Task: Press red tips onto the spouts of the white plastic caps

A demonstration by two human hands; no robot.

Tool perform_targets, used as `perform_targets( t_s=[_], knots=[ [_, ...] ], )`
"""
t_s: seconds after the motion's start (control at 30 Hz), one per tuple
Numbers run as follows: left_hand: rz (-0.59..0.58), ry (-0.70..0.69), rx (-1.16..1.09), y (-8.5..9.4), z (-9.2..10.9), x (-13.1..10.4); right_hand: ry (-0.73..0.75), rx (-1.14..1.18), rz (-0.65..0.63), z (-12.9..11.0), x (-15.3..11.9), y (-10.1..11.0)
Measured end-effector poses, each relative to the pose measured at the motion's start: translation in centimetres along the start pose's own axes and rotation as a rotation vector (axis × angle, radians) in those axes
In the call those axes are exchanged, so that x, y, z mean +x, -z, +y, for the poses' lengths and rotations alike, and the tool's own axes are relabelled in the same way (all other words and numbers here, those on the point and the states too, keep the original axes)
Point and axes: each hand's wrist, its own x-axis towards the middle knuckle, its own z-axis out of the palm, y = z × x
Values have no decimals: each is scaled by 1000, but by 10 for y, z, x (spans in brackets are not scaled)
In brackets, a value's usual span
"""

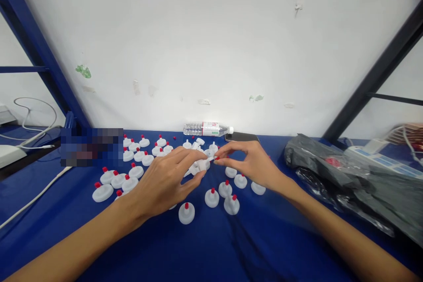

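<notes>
- The left hand [170,174] reached over the middle of the blue worktop [158,251], back upward, its thumb and forefinger bent and partly parted around a white lid [201,165], which they had hold of.
- The right hand [253,161] came in from the other side, thumb and forefinger nearly together at the tips, pinching a small red cap [216,157] at the end of that lid's spout; how far the cap sat on the spout was too small to tell.
- The held lid was between the two hands, nearer the worktop's far edge than the bottom of the view, its spout turned toward the right hand.
- Just beyond the fingers, a few bare lids [187,144] lay close together toward the far edge.
- Two loose red caps [174,138] lay near that edge.
- Many capped lids [102,192] stood upright from the far left corner toward the middle, and more stood below and under the right hand.
- A plastic bottle [209,129] lay on its side along the far edge, next to a flat dark object [243,137].
- A grey plastic bag [357,185] lay crumpled toward the right edge, and a white cable [36,196] crossed the left side.
</notes>
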Motion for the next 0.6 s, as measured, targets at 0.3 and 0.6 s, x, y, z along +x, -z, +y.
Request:
perform_targets(
  t_s=[0.3, 0.6],
  knots=[
    [-18, -60, -42, 0, -2, 0, -13, 49, 25, -2, -2, -6],
    [-24, -70, -37, 1, -1, 0, -10, 117, 18, 1, -4, -12]
  ],
)
